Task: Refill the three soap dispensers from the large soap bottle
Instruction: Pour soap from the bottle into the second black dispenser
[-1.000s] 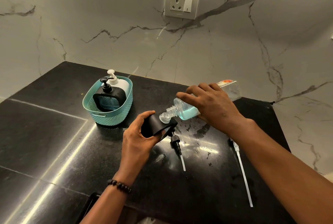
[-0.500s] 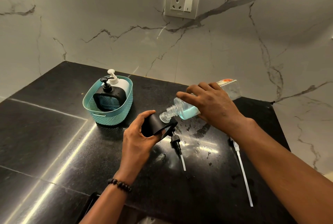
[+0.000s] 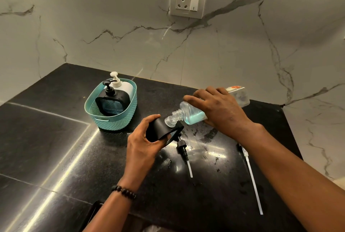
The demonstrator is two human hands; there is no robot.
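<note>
My right hand (image 3: 218, 110) grips the large clear soap bottle (image 3: 190, 115), tipped almost flat with its open neck pointing left and blue soap pooled inside. The neck touches the top of a black dispenser (image 3: 158, 129), which my left hand (image 3: 143, 142) holds tilted just above the black counter (image 3: 56, 147). Its black pump (image 3: 183, 152) lies on the counter just right of my left hand. A second, long white pump tube (image 3: 251, 173) lies further right. Two more dispensers, one black (image 3: 112, 103) and one white (image 3: 124, 87), stand in a teal basket (image 3: 113, 121).
The marble wall (image 3: 112, 26) rises behind the counter, with a socket and switch plate (image 3: 188, 1) above. The counter's right edge ends near the wall corner. Wet smears mark the counter under my right hand.
</note>
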